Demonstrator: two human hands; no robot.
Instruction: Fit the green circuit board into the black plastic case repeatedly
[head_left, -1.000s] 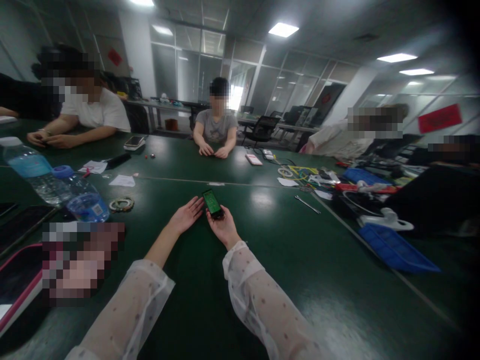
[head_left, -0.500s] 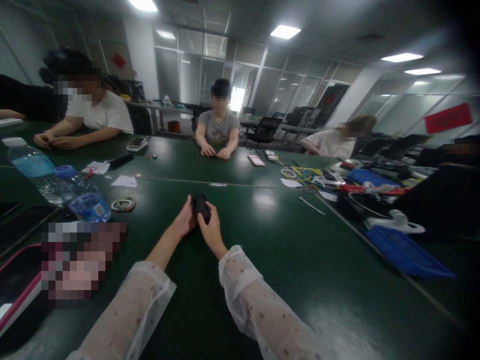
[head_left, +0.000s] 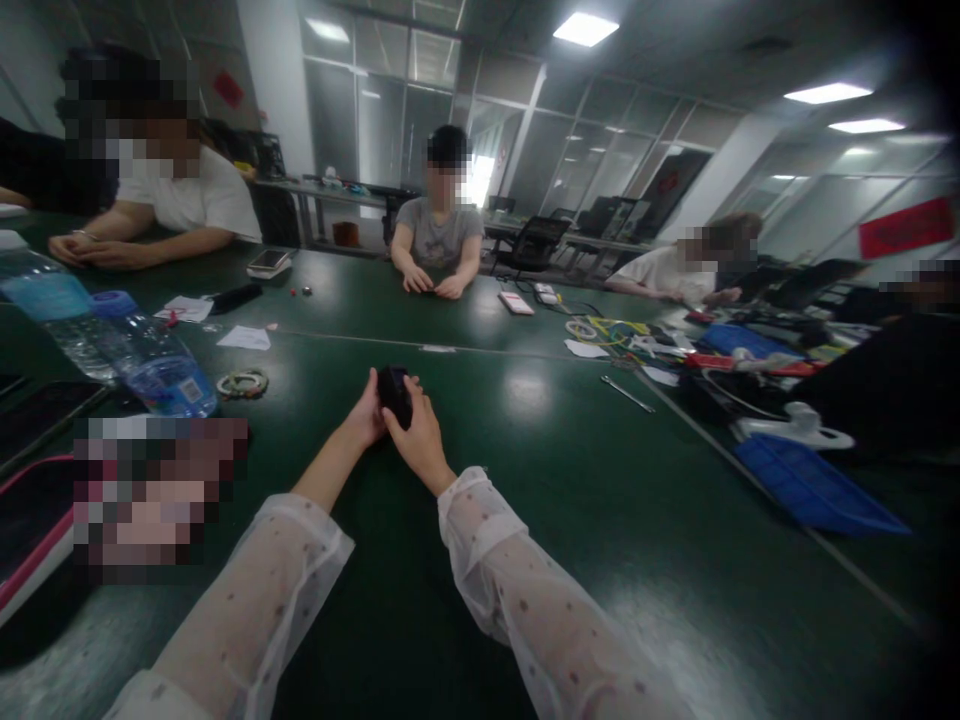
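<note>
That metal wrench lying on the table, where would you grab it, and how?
I'd probably pinch the wrench at its slim middle, from above, thumb and finger on its long edges: it lies flat on the table, with nothing over it. The right hand is nearer, but holds a black device.

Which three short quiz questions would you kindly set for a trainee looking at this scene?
1. What colour is the small boxy object held between the bare left hand and the bare right hand: A white, B black, C yellow?
2. True or false: the slim silver metal wrench lies on the dark green tabletop, outside the nearer blue plastic tray.
3. Which is nearer the left hand: the round beaded bracelet or the blue-capped clear plastic bottle?

Key: 1. B, black. 2. True. 3. The bracelet.
</note>
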